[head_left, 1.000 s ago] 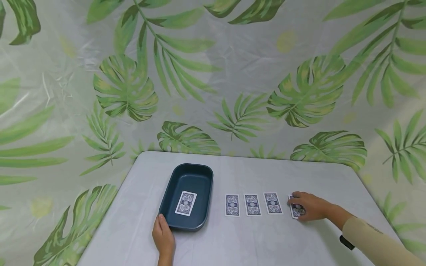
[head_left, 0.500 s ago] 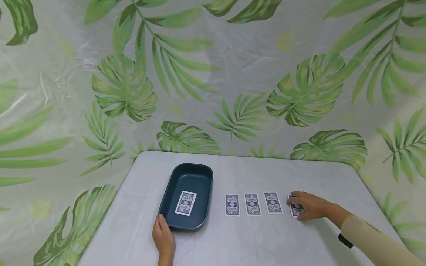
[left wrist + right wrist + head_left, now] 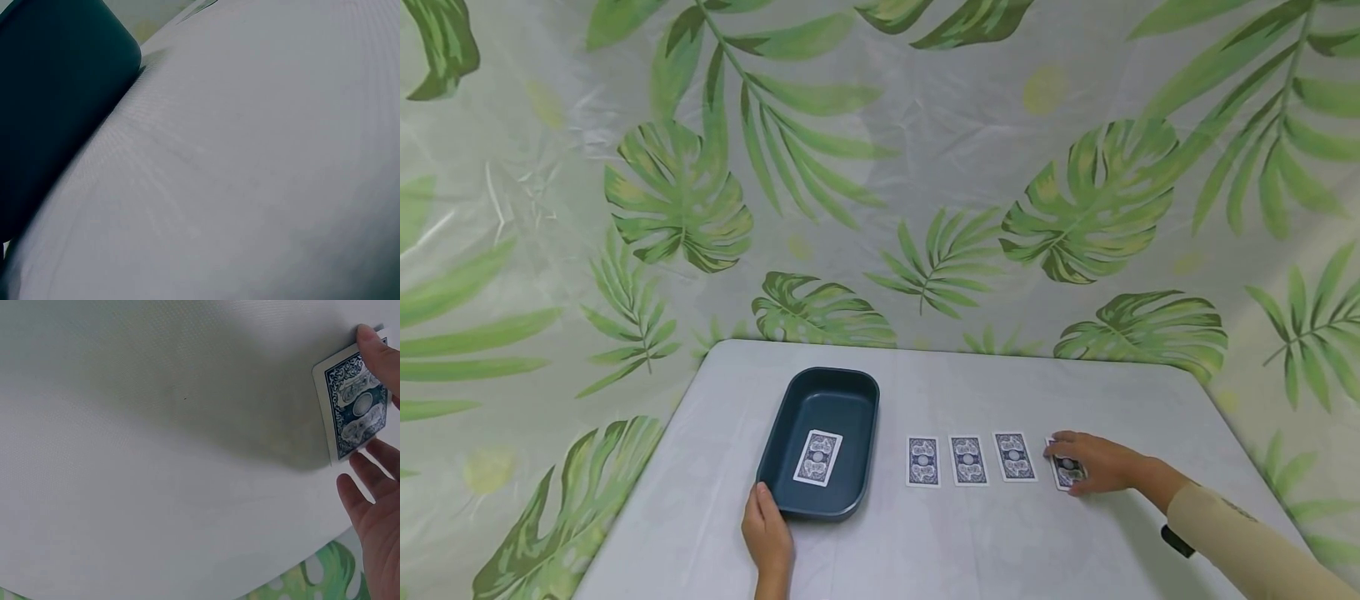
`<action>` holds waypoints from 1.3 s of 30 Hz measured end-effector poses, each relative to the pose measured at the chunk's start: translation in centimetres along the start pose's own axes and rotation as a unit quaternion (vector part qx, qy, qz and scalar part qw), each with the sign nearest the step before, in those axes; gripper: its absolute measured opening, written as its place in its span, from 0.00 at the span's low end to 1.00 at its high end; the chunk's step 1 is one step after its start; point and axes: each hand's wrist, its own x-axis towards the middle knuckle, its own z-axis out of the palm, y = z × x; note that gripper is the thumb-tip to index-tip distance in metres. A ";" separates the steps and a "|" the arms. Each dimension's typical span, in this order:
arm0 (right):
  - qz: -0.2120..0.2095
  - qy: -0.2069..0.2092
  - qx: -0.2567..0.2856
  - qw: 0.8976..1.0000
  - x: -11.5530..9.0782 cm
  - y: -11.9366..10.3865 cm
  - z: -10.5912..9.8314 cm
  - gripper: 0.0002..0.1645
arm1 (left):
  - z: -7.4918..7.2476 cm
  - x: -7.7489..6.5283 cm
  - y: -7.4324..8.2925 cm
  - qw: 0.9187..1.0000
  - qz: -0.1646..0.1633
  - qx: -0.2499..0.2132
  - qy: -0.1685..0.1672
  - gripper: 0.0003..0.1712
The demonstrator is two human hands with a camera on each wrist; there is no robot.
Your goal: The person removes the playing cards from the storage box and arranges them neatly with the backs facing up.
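Observation:
A dark teal rectangular tray (image 3: 842, 408) stands on the left of the table, and my left hand (image 3: 767, 529) grips its near left corner with the thumb over the rim. Inside lie playing cards (image 3: 818, 458), back up, slightly fanned. At the right end of a row, my right hand (image 3: 1101, 464) holds a playing card (image 3: 1067, 473) by opposite edges, between thumb and fingertips. In the right wrist view that playing card (image 3: 356, 403) shows its dark blue patterned back, with the thumb across one edge. The left wrist view shows only the tray's outer wall (image 3: 62, 94).
Between tray and right hand, three more playing cards (image 3: 922, 462) lie back up, spaced apart. A white cloth (image 3: 970, 542) covers the table. Behind it hangs a leaf-printed sheet (image 3: 925, 167).
Very little differs. My right hand and its card sit a touch further left; the left hand, tray and other cards keep their places.

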 end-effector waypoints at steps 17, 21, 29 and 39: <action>0.000 -0.011 0.009 1.000 0.2 -0.2 -0.4 0.36 | 0.1 0.0 -0.3 1.000 0.010 -0.005 0.010 0.21; 0.001 -0.011 0.011 1.000 0.3 0.1 -0.2 0.37 | 0.1 0.1 -0.4 1.000 0.010 -0.004 0.007 0.21; 0.012 -0.009 0.018 1.000 0.3 0.3 0.1 0.37 | 0.2 0.1 -0.4 1.000 0.008 0.000 0.005 0.21; 0.021 -0.006 0.027 0.999 0.3 0.2 0.2 0.36 | 0.2 0.1 -0.3 1.000 0.018 -0.002 0.011 0.20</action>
